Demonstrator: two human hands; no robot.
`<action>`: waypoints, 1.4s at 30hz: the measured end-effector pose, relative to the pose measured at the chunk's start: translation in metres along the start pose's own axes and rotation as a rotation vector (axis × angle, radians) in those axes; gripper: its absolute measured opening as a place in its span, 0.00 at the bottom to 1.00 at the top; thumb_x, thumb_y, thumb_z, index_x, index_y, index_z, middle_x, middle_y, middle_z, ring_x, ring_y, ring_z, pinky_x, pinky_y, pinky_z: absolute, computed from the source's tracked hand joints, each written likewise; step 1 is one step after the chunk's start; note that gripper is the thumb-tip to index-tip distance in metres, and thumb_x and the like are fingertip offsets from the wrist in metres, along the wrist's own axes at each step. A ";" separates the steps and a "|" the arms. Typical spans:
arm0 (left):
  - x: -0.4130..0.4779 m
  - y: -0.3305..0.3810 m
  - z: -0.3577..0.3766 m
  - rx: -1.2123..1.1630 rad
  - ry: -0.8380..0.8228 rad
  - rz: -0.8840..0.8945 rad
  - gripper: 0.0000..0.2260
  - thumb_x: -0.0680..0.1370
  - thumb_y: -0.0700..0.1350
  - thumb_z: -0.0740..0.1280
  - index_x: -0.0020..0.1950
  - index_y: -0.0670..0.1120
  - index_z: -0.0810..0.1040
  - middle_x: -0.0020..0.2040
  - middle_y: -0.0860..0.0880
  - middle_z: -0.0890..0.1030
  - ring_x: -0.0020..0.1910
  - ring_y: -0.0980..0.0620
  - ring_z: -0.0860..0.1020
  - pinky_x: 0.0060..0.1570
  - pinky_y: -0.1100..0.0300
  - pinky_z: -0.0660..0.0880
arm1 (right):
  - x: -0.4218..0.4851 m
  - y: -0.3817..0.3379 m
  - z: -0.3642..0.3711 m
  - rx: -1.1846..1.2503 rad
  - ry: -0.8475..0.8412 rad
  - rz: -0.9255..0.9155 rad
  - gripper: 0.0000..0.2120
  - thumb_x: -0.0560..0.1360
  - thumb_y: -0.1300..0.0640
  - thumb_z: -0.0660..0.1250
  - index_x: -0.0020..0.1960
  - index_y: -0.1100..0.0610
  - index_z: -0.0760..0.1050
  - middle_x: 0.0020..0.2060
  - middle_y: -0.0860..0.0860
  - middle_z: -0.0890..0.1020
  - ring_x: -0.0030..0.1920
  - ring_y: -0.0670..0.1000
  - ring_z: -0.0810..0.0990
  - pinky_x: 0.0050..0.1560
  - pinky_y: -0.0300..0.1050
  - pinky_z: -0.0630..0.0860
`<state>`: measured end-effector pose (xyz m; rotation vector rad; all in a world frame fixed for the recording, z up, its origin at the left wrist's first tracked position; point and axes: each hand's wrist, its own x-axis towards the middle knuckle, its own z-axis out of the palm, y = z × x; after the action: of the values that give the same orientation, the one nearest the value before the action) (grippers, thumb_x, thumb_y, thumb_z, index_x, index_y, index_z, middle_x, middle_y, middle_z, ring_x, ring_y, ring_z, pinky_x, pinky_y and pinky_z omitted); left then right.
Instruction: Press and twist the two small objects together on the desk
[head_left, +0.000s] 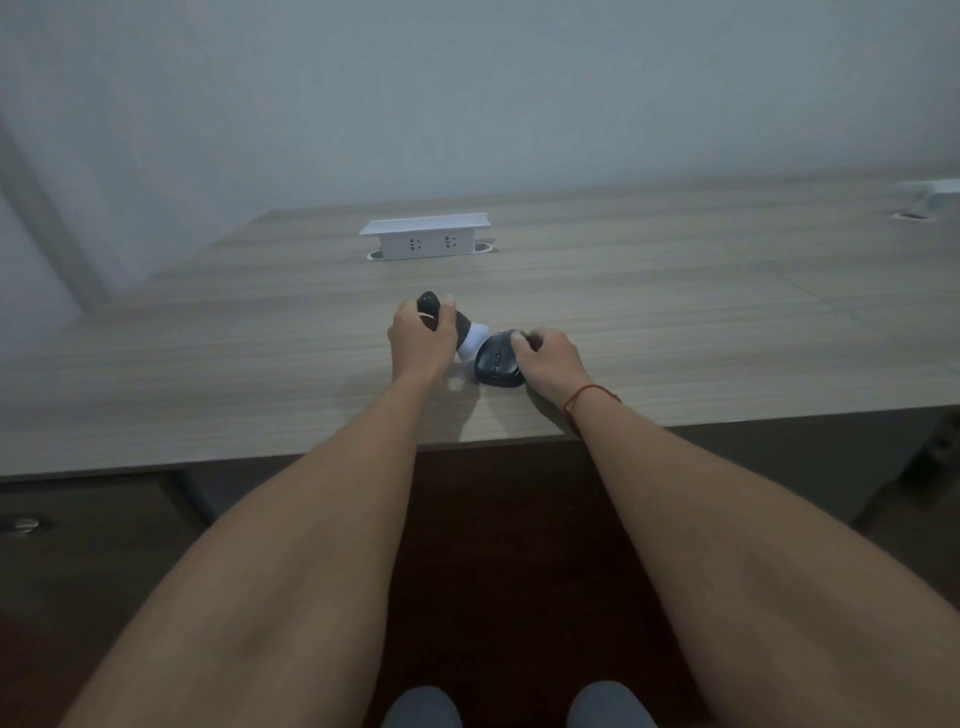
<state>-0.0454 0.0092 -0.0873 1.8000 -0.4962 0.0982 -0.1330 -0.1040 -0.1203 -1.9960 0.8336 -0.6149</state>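
At the far left, under the desk (208, 364) edge, a dark drawer front carries a metal knob (23, 524). The desk is pale wood grain and runs across the whole view, against a plain wall (467, 104).

Left of centre, the left hand (420, 340) hovers just above the desk, fingers and thumb curled round a black object (430, 306) whose rounded top shows above the knuckles. A white piece (470, 340) sticks out from below the hand on its right side, touching or nearly touching the mouse (498, 361); what the object is cannot be told.

Behind the hands, near the wall, a white socket box (426, 240) stands raised out of the desk, showing two outlets.

The mouse, black, lies flat on the desk near its front edge, just right of the left hand. The right hand (548, 358) grips it from the right, fingers curled over its far end. A red string (584, 395) circles that wrist.

At the far right edge, a second white fitting (930, 200) sits on the desk, blurred. Below, two knees (423, 706) in grey cloth show at the bottom.
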 end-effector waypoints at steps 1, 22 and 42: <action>-0.001 0.003 0.002 -0.047 0.016 -0.023 0.17 0.79 0.52 0.64 0.57 0.39 0.76 0.53 0.44 0.78 0.49 0.49 0.75 0.53 0.55 0.74 | -0.001 0.000 -0.001 -0.002 0.000 -0.002 0.16 0.78 0.49 0.59 0.52 0.60 0.78 0.47 0.57 0.83 0.50 0.58 0.81 0.50 0.48 0.76; -0.005 0.003 0.002 0.071 0.055 0.069 0.15 0.79 0.50 0.64 0.57 0.38 0.75 0.52 0.42 0.78 0.48 0.48 0.74 0.49 0.59 0.71 | 0.000 -0.003 -0.004 0.060 -0.067 -0.045 0.08 0.79 0.51 0.62 0.48 0.51 0.79 0.49 0.54 0.83 0.53 0.57 0.80 0.59 0.55 0.76; -0.009 -0.003 -0.003 0.076 -0.055 0.086 0.14 0.77 0.52 0.67 0.51 0.40 0.76 0.47 0.45 0.78 0.50 0.44 0.78 0.49 0.54 0.76 | -0.021 -0.002 -0.002 -0.182 -0.098 -0.075 0.30 0.67 0.49 0.75 0.66 0.56 0.70 0.61 0.54 0.78 0.59 0.55 0.77 0.61 0.53 0.76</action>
<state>-0.0518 0.0153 -0.0915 1.8596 -0.6166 0.1293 -0.1472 -0.0887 -0.1194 -2.2119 0.7815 -0.4931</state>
